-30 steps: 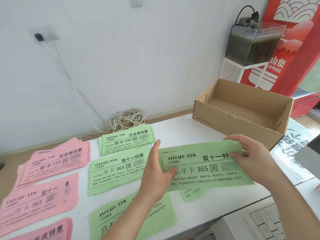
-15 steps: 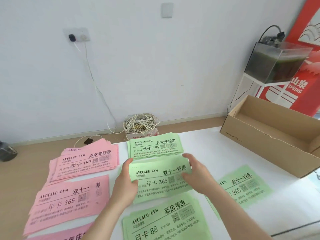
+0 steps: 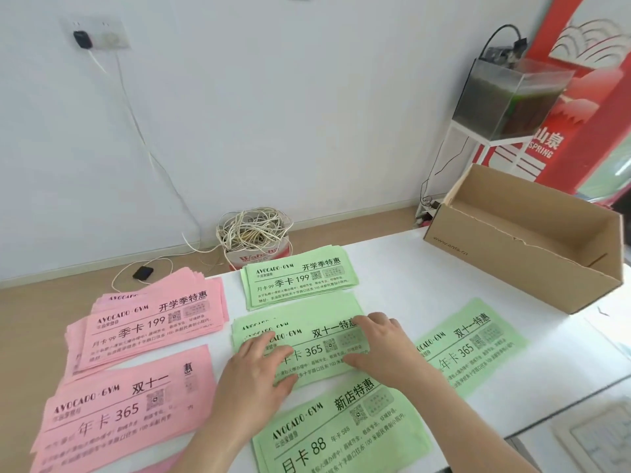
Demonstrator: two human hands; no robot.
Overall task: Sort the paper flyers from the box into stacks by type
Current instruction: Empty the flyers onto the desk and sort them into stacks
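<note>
Both hands flat, fingers relaxed, gripping nothing: left hand [image 3: 256, 367] and right hand [image 3: 382, 346] press the centre green 365 stack [image 3: 316, 351]. Cardboard box [image 3: 512, 264] at two o'clock.

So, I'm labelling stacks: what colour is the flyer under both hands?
Green flyer, black print; head view shows it best.

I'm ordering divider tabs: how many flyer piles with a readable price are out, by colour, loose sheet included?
Pink: 2 (pink 199 pile, pink 365 pile)
Green: 4 (green 199 pile, green 365 pile, green 88 pile, loose green 365 sheet)
Total: 6
</note>
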